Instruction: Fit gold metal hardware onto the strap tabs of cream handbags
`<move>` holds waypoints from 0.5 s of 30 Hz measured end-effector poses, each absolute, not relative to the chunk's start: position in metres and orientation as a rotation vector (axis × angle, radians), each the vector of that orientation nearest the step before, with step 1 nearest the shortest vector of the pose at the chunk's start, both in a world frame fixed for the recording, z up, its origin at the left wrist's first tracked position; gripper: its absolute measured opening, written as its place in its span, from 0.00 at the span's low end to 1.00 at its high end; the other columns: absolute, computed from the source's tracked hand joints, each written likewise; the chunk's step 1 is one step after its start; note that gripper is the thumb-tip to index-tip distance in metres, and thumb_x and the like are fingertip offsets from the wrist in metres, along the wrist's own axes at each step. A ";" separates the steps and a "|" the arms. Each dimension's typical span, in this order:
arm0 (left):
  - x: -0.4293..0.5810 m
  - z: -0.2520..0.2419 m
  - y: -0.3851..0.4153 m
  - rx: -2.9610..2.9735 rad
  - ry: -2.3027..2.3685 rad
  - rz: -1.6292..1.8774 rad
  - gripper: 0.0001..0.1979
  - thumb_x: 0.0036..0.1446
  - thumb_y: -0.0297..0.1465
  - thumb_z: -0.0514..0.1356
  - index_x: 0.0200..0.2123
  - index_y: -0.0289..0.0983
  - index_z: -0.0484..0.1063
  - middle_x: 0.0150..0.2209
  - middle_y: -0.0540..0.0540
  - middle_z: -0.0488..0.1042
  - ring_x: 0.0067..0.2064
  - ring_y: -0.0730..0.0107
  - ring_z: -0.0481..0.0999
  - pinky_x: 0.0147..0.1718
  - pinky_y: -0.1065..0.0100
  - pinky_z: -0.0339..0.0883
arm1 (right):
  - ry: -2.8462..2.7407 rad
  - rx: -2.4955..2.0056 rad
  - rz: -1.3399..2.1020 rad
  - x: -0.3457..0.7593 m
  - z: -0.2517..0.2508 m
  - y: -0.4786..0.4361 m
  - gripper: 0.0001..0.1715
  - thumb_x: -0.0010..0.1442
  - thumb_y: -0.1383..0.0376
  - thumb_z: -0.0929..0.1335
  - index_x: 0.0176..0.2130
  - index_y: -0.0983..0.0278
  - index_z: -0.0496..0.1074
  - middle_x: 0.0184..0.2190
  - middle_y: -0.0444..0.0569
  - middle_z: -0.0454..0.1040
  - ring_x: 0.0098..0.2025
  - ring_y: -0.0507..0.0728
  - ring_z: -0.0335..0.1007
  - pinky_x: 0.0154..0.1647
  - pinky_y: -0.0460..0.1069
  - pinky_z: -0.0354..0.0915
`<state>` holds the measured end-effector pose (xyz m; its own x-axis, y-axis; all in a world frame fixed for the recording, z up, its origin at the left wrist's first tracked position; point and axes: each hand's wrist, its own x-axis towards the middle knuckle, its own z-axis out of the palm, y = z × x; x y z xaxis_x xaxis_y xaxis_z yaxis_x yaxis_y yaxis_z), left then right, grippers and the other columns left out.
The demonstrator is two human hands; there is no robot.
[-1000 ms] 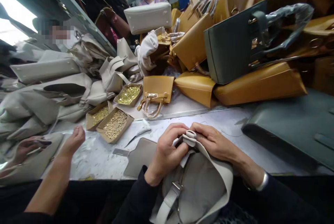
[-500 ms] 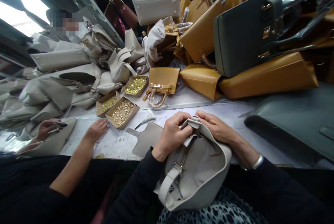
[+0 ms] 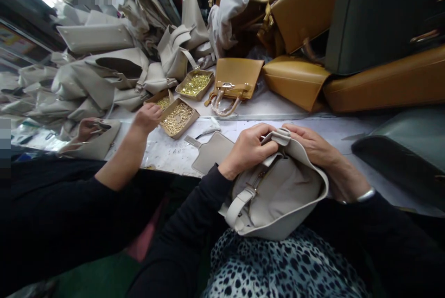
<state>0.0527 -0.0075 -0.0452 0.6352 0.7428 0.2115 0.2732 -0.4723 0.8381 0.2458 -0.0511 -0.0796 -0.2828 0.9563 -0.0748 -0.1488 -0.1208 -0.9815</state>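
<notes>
A light grey handbag [image 3: 285,196] rests on my lap against the table edge, its mouth gaping towards me and its lining and zip showing. My left hand [image 3: 252,147] pinches the bag's far rim beside a folded strap tab [image 3: 281,136]. On the other side of that tab, my right hand [image 3: 313,145] grips the rim from outside, with some fingers hidden behind the leather. A short strap with a metal buckle [image 3: 241,203] hangs at the near left of the opening. The bag's grey flap [image 3: 212,153] lies on the table to the left.
Small cardboard trays of gold metal fittings [image 3: 177,119] stand left of centre, near a co-worker's hand [image 3: 148,117]. That person's other hand is inside another grey bag [image 3: 93,142]. A mustard handbag [image 3: 238,75], piled grey bags [image 3: 100,75] and a dark green bag [image 3: 399,145] line the table.
The view has tilted down and shifted left. My hands keep their hold on the handbag's rim. The co-worker's hand has moved closer to the trays of fittings.
</notes>
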 end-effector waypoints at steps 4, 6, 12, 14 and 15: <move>0.052 -0.049 -0.006 2.054 0.759 0.747 0.09 0.56 0.22 0.61 0.40 0.35 0.76 0.38 0.48 0.78 0.40 0.68 0.76 0.43 0.69 0.67 | -1.170 -1.016 1.629 0.245 -0.075 -0.052 0.28 0.62 0.42 0.72 0.32 0.62 0.65 0.25 0.39 0.58 0.25 0.50 0.49 0.22 0.45 0.51; 0.051 -0.051 -0.005 2.058 0.733 0.768 0.09 0.57 0.22 0.61 0.40 0.35 0.76 0.38 0.48 0.78 0.40 0.68 0.76 0.42 0.69 0.67 | -1.174 -1.032 1.623 0.245 -0.073 -0.052 0.29 0.61 0.41 0.72 0.32 0.63 0.66 0.25 0.40 0.58 0.25 0.50 0.50 0.22 0.44 0.51; 0.050 -0.053 -0.006 2.056 0.696 0.790 0.09 0.56 0.22 0.61 0.41 0.35 0.75 0.39 0.47 0.78 0.40 0.68 0.76 0.42 0.70 0.67 | -1.173 -1.140 1.590 0.245 -0.070 -0.051 0.33 0.55 0.38 0.74 0.29 0.64 0.68 0.23 0.40 0.60 0.24 0.49 0.51 0.20 0.44 0.52; 0.050 -0.053 -0.007 2.056 0.701 0.785 0.09 0.57 0.22 0.61 0.41 0.35 0.75 0.39 0.47 0.78 0.41 0.67 0.76 0.43 0.69 0.68 | -1.201 -1.152 1.564 0.245 -0.067 -0.050 0.33 0.55 0.38 0.74 0.28 0.64 0.69 0.22 0.41 0.60 0.23 0.49 0.50 0.20 0.44 0.51; 0.049 -0.053 -0.007 2.055 0.708 0.778 0.09 0.57 0.22 0.61 0.41 0.35 0.75 0.40 0.47 0.78 0.42 0.67 0.76 0.44 0.69 0.69 | -1.210 -1.159 1.544 0.245 -0.066 -0.050 0.33 0.55 0.38 0.74 0.27 0.65 0.70 0.22 0.41 0.60 0.23 0.49 0.50 0.19 0.43 0.50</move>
<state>0.0495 -0.0071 -0.0529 0.6529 0.7058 0.2749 0.2072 -0.5155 0.8314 0.2448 -0.0502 -0.0661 -0.2236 0.9606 -0.1652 -0.0691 -0.1846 -0.9804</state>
